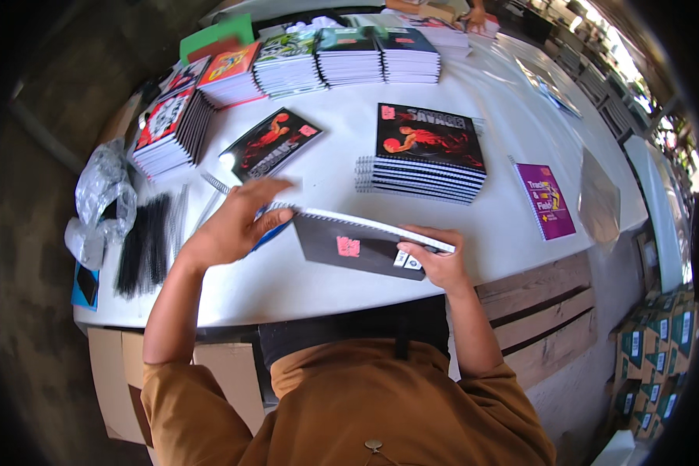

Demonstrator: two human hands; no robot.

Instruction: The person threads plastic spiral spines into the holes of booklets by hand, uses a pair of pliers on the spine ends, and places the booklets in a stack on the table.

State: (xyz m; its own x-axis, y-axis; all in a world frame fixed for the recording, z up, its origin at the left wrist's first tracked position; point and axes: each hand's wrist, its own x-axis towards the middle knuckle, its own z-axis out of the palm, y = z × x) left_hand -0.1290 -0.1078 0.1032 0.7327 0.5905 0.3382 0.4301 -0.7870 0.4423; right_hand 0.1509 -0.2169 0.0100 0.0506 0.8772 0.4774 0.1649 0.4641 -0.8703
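Observation:
My right hand [443,256] grips the right end of a dark-covered notebook [330,247], thumb on the cover and fingers behind. The notebook is tilted, its white page edge and holed long side facing up. At its left end, my left hand [237,221] has thumb and forefinger apart, the fingertips slightly blurred. Part of a spiral coil [274,207] shows between them; whether they touch it I cannot tell. Something blue [272,233] lies beneath the left hand, mostly hidden. Beyond lies a black notebook [272,144] with a red figure.
A pile of spiral notebooks [427,147] stands ahead, with a purple notebook [547,200] to its right. Notebook stacks [349,58] line the far side. Black coils [144,245] and a clear plastic bag [105,198] lie left. Another person's hand [476,17] is at the far edge.

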